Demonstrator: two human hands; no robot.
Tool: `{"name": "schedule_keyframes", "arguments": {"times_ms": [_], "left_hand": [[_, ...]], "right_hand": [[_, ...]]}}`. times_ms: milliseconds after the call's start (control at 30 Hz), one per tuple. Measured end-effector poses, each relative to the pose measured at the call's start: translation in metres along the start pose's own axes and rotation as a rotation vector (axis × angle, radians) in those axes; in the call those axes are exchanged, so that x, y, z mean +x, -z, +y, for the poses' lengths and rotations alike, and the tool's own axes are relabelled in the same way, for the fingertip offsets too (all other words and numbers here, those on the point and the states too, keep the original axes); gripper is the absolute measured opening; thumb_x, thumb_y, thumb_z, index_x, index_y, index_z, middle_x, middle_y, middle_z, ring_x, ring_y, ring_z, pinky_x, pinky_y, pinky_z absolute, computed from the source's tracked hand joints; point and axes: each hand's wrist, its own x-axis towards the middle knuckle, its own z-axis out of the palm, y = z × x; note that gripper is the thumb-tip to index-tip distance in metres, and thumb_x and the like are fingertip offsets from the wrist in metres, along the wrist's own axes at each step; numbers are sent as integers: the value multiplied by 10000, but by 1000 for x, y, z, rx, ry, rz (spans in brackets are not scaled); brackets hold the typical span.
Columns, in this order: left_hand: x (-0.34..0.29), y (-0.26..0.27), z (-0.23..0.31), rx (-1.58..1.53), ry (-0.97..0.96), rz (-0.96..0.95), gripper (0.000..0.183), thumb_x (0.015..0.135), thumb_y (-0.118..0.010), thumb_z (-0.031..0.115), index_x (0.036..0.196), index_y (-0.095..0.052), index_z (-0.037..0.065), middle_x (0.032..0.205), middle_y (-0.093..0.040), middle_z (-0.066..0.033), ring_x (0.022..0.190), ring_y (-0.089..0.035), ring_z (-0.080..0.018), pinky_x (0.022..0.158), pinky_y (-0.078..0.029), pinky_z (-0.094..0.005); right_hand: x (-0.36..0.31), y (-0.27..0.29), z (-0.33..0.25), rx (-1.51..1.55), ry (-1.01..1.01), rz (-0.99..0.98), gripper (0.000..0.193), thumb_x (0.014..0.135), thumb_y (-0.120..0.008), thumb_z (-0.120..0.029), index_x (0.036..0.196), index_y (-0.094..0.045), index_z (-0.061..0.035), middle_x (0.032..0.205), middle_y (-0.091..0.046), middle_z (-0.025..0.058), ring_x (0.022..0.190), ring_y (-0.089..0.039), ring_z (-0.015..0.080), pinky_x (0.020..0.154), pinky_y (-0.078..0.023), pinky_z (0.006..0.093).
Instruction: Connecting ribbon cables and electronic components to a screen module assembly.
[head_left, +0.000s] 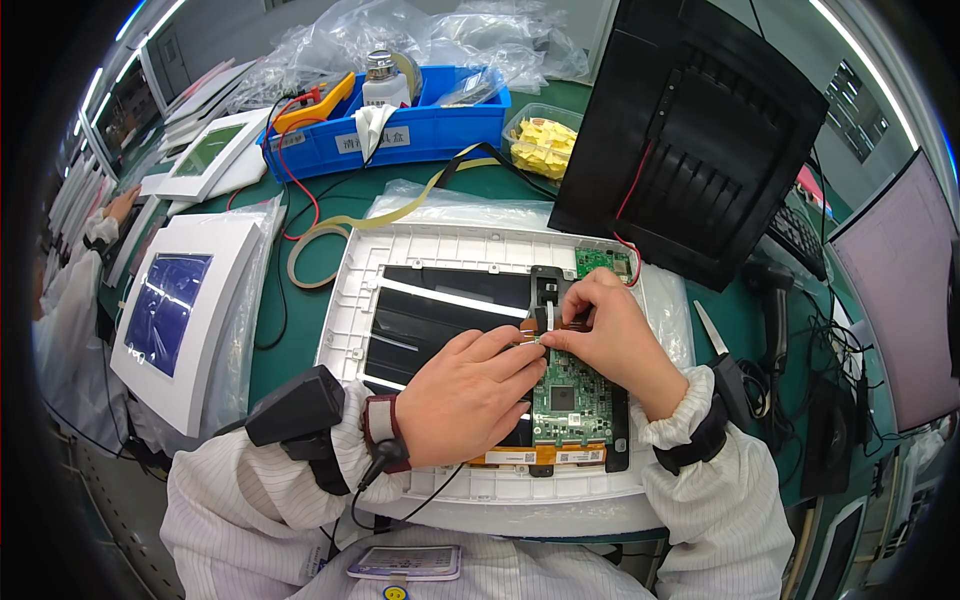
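Green worktop [300,330] carries a white display frame [400,262] lying flat directly under both hands, on a clear plastic sheet [430,200]. Beyond the hands: blue bin [420,135], clear tub of yellow pieces [540,140], black rear cover [690,140] propped up. Left of the hands: white-framed screen unit [185,310], beige strap [320,240]; right of them, white blade [711,330].

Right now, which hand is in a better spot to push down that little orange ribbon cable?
Probably the right hand: its fingertips already pinch the orange ribbon cable at the top of the green circuit board. The left hand lies beside it, touching and steadying.
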Motion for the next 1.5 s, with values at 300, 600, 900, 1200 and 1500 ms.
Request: {"name": "schedule_keyframes", "arguments": {"times_ms": [300,600,900,1200,1500], "left_hand": [[0,-1,-2,8,-74,107,334,715,-572,132,1010,-497,-7,1097,-489,-105,1057,-417,-241,894,-333,-350],[-1,-3,-3,43,-14,124,373,744,-566,152,1067,-484,-14,1127,-460,-123,1064,-401,-258,918,-318,-370],[-10,34,-7,-76,48,244,316,752,-557,116,1044,-525,1,1071,-506,-136,1039,-432,-311,882,-348,-397],[-122,219,2,513,265,833,129,755,-521,41,836,-600,-19,853,-593,-121,896,-522,-249,826,-371,-323],[-96,205,-65,627,115,1081,72,604,-595,83,618,-540,39,680,-532,-89,765,-497,-278,685,-385,-382]], "right_hand": [[-15,1,2,-87,149,116,76,665,-603,18,738,-594,-3,777,-472,100,724,-496,244,623,-411,313],[-41,-4,-11,-458,395,78,277,612,-558,58,868,-633,-17,857,-494,100,853,-482,258,717,-416,326],[-44,-4,-16,-509,487,3,308,610,-560,19,901,-634,-55,869,-489,81,869,-470,238,744,-383,340],[-39,-9,-21,-491,517,-22,356,555,-515,43,873,-639,-58,783,-471,84,806,-462,254,704,-386,350],[-55,-1,-6,-375,430,-49,162,724,-494,68,836,-605,34,864,-529,155,867,-487,299,775,-382,360]]}}
